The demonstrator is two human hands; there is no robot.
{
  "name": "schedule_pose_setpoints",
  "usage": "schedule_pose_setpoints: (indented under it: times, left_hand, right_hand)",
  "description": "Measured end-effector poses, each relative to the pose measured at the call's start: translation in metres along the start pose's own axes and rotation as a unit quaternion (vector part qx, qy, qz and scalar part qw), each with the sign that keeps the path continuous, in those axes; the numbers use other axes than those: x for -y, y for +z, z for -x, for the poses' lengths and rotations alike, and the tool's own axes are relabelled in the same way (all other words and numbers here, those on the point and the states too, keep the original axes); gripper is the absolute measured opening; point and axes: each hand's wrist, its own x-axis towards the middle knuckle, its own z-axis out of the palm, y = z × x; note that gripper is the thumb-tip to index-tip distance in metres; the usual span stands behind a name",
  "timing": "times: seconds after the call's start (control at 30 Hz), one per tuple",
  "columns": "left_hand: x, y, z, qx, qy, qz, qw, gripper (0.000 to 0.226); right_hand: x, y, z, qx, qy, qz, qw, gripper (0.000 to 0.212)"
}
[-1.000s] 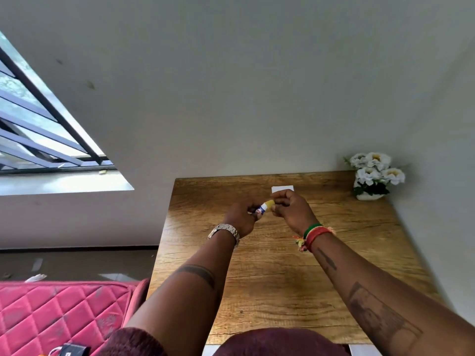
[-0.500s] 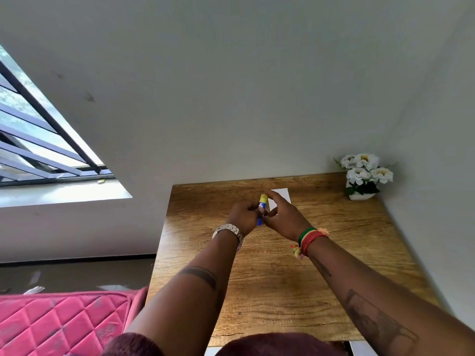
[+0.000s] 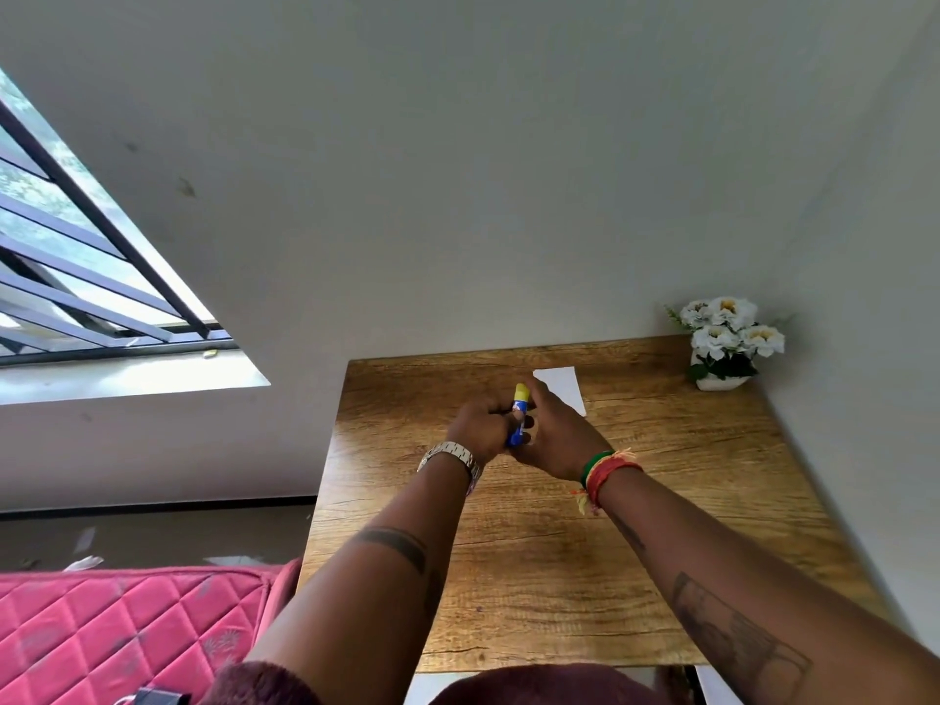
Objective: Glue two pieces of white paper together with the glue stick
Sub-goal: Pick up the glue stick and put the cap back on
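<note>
Both hands meet over the middle of the wooden table [image 3: 559,577]. Between them stands a blue glue stick [image 3: 519,414] with a yellow cap, nearly upright, cap pointing away from me. My left hand [image 3: 480,429] grips its blue body from the left. My right hand [image 3: 557,435] holds it from the right, fingers curled around the lower part. A piece of white paper [image 3: 562,386] lies flat on the table just behind my right hand, partly covered by it. I cannot make out a second piece.
A small white pot of white flowers [image 3: 727,343] stands at the table's far right corner, next to the wall. A pink quilted cushion [image 3: 117,633] lies left of the table. A barred window [image 3: 76,277] is at the left.
The glue stick has turned from lying sideways between my hands to standing nearly upright. My hands stayed together over the table; more of the paper shows behind them.
</note>
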Motion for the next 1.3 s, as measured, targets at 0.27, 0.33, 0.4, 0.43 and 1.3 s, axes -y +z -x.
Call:
schedule_pose_setpoints:
  times: [0.27, 0.33, 0.4, 0.43, 1.3]
  left_hand:
    - [-0.009, 0.008, -0.001, 0.007, -0.007, 0.01, 1.0, 0.017]
    - [-0.011, 0.009, -0.003, -0.005, -0.008, 0.016, 1.0, 0.015]
    - [-0.013, 0.01, -0.005, -0.014, -0.004, 0.011, 1.0, 0.019]
    - [-0.014, 0.01, -0.006, -0.021, -0.002, 0.005, 1.0, 0.022]
    - [-0.01, 0.082, -0.059, -0.03, 0.087, -0.278, 0.956, 0.012]
  right_hand:
    - [-0.008, -0.005, -0.001, -0.026, -0.007, 0.025, 0.999, 0.095]
    - [-0.008, -0.007, -0.002, -0.027, -0.006, 0.025, 0.999, 0.099]
    - [-0.008, -0.01, -0.002, -0.002, -0.002, 0.003, 1.0, 0.107]
    - [-0.008, -0.012, -0.001, 0.016, 0.002, -0.021, 1.0, 0.111]
    - [-0.105, -0.059, -0.006, -0.249, 0.278, -0.053, 0.926, 0.016]
